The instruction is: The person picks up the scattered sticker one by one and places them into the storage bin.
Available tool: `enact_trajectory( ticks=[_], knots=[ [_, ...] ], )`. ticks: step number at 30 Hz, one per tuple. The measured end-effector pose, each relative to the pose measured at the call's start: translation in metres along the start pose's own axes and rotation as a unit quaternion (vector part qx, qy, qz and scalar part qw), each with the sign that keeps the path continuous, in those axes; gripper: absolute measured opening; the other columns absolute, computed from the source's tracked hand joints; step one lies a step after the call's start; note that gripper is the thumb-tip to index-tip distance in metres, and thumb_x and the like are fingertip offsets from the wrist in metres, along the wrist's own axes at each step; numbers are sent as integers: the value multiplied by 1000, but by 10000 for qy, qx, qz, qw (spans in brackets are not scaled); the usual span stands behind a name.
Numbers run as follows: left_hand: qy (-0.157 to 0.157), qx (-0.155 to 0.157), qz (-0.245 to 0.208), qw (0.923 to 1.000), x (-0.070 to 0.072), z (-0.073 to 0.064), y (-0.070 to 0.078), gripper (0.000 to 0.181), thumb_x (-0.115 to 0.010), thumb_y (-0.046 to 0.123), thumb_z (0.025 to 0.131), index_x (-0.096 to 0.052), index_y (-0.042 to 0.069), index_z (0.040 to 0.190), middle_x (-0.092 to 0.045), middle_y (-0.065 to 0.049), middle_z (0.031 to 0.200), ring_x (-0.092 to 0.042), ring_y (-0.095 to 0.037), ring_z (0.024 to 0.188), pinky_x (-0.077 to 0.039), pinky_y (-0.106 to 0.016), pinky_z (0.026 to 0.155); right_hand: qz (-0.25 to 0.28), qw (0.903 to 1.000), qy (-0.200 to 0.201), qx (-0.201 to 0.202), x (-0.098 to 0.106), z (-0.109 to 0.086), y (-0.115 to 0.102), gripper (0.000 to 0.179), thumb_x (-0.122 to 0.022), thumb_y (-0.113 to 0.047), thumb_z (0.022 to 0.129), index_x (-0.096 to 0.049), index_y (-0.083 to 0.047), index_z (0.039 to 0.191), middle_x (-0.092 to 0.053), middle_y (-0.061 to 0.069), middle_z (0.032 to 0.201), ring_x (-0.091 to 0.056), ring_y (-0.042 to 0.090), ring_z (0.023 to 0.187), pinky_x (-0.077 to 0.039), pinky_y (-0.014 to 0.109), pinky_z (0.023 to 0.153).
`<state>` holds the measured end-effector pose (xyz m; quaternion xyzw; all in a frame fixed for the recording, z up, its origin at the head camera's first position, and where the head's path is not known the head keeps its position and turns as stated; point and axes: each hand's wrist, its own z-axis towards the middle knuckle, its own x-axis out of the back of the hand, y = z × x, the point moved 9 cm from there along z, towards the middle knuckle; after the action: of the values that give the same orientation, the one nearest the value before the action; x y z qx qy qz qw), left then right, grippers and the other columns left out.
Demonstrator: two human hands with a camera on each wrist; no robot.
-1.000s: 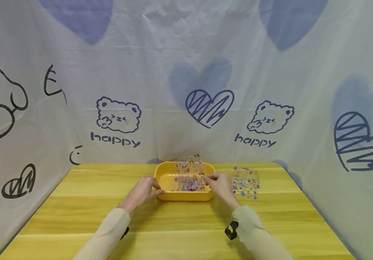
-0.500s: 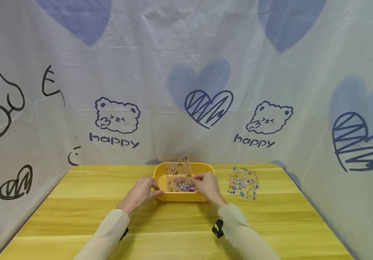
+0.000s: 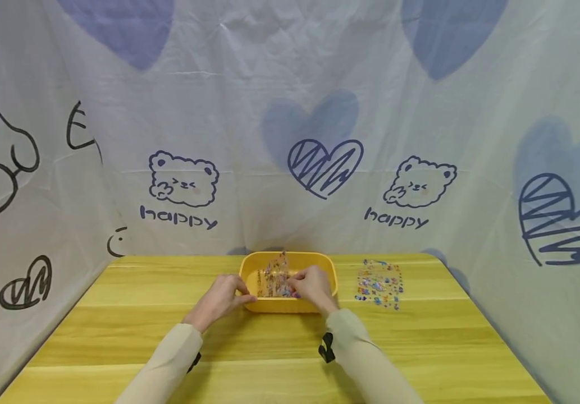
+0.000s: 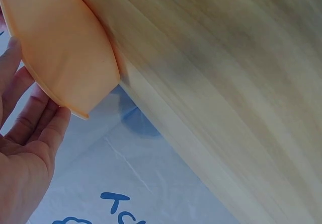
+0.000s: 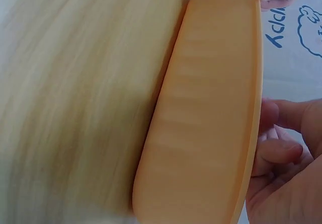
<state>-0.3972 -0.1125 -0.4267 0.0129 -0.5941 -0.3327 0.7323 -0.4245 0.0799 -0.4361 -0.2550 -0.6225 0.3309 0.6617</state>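
A yellow plastic tub [image 3: 279,306] stands at the table's far middle. My left hand [image 3: 221,297] grips its front left corner, thumb on the outside and fingers over the rim. In the left wrist view those fingers [image 4: 35,113] lie along the rim of the tub [image 4: 60,48]. My right hand [image 3: 312,286] reaches over the front rim and pinches a clear, flexible sheet [image 3: 272,276] dotted with small colourful shapes. The sheet leans upright inside the tub. From the right wrist, the tub wall [image 5: 206,108] hides the sheet, and the right hand [image 5: 287,168] shows behind the rim.
A second clear sheet [image 3: 379,283] with colourful shapes lies flat on the wood-patterned table [image 3: 269,359], right of the tub. A white cloth [image 3: 249,140] printed with hearts and bears hangs behind the table and along both sides.
My right hand has moved left and deeper into the tub, taking the clear sheet with it; the sheet now sits lower and more to the left. My left hand stays on the corner.
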Motion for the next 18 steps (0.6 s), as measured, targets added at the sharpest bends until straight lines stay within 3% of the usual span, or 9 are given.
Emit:
enact_trajectory(
  ticks=[4,7,11,18],
  knots=[
    [-14,13,-18,10000,0,1,-1,11,-80,25,80,-78,15,76,-73,4,79,-62,-9,76,-54,-27,72,-459,9983,-240,256,-5,1,-7,27,-69,-23,92,-76,-9,70,-68,0,59,-53,8,48,-38,22,47],
    [2,-2,-8,10000,1,0,-1,11,-80,25,80,-78,15,76,-73,4,78,-62,-9,75,-54,-27,72,-948,9945,-256,354,-8,2,-11,44,-68,-28,93,-61,-12,53,-49,-6,44,-37,7,40,-25,22,42],
    [-54,69,-64,9999,0,-1,-2,10,-80,24,80,-78,14,77,-73,3,80,-63,-10,77,-54,-28,73,-1526,9877,-196,275,-10,3,-10,59,-65,-36,94,-38,-18,46,-28,-7,40,-23,8,38,-16,24,40],
    [-114,188,-159,9996,0,1,-1,9,-80,23,81,-78,14,78,-73,2,81,-62,-9,77,-55,-27,72,-1881,9812,-362,225,-16,9,-3,57,-68,-33,93,-36,-18,47,-27,-7,42,-22,8,39,-18,24,41]
  ],
)
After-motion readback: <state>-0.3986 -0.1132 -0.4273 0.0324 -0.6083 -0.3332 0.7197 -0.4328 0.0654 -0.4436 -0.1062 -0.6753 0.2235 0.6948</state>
